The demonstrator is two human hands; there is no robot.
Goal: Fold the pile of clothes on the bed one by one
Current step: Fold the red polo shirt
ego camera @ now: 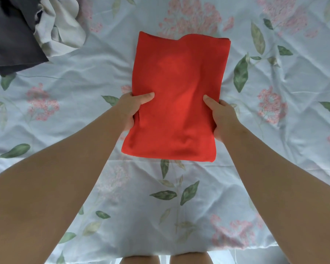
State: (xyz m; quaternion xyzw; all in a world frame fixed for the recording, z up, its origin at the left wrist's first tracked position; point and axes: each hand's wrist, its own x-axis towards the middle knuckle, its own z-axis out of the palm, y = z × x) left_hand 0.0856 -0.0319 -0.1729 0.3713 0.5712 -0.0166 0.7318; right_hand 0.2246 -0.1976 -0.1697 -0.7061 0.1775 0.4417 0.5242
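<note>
A red garment (177,92), folded into a neat rectangle, is held over the middle of the bed. My left hand (131,109) grips its left edge with the thumb on top and the fingers underneath. My right hand (220,117) grips the right edge the same way. At the far left corner lies a pile of unfolded clothes: a dark grey garment (10,37) and a crumpled off-white garment (62,29) beside it.
The bed is covered by a pale blue sheet (274,130) printed with pink flowers and green leaves, lightly wrinkled. Its near edge (160,254) runs along the bottom, with my legs just below it.
</note>
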